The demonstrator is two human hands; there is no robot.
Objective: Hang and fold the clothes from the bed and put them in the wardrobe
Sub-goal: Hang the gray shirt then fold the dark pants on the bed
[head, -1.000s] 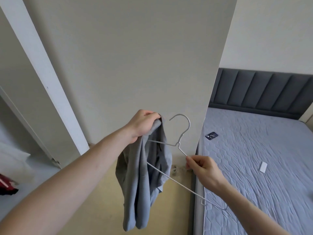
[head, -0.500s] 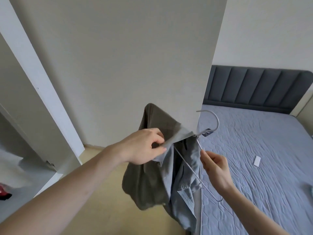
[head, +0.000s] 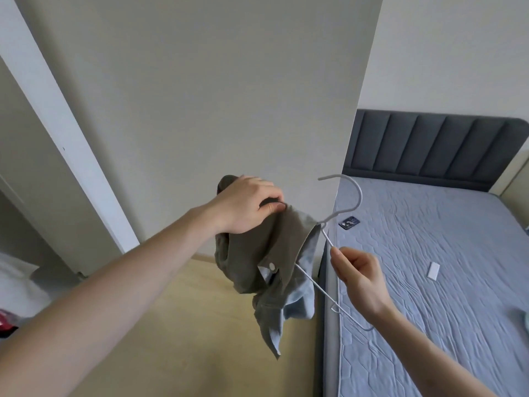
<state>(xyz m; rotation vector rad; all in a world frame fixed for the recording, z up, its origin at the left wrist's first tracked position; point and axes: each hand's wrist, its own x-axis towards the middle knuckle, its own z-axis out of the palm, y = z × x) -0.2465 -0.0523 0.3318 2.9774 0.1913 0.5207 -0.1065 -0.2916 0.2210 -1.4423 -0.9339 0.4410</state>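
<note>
Where the frame begins at far left, a red and dark item lies low beside a pale bundle, both too cut off to name, inside what looks like the wardrobe opening, whose white frame edge slants up to the top left. Next comes a broad pale panel, probably the wardrobe door, which fills the middle and hides part of the room behind it; wooden floor shows beneath. In front of the panel the left hand grips the bunched top of a grey-green shirt, fingers curled over the cloth and thumb pressed against it. The shirt hangs in mid-air over the floor, crumpled, its long axis running down and slightly right, with a paler blue-grey inside and a white button showing; one tail trails lowest. A white wire hanger passes through it, hook uppermost and curving left, its shoulder arm slanting down to the right. The right hand pinches that arm just below the neck between thumb and forefinger, the other fingers curled. To the right stands the bed with a quilted blue-grey mattress and dark grey padded headboard. On the mattress lie a dark phone near the hook and a small white flat object farther right, well apart.
</note>
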